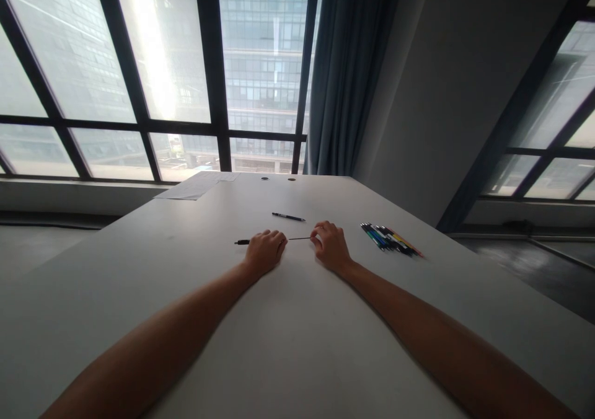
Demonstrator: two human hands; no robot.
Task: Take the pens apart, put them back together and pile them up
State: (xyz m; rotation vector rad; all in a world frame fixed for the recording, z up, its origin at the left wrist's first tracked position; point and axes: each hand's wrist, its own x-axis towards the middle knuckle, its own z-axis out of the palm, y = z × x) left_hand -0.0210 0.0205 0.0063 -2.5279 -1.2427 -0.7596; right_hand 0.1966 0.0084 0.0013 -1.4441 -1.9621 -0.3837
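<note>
A black pen (242,242) is gripped in the closed left hand (264,251) on the worktop (297,344), its end sticking out to the left. A thin refill (300,238) is pinched by the right hand (331,245). Another pen (288,216) lies just beyond the fingers, and a bundle of pens (390,239) lies right of them.

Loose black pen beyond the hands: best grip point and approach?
Probably the mid-barrel of the black pen, from straight above. It lies flat and alone on the table, long axis left to right, so fingers can close across its thin width from the near and far sides.
</note>
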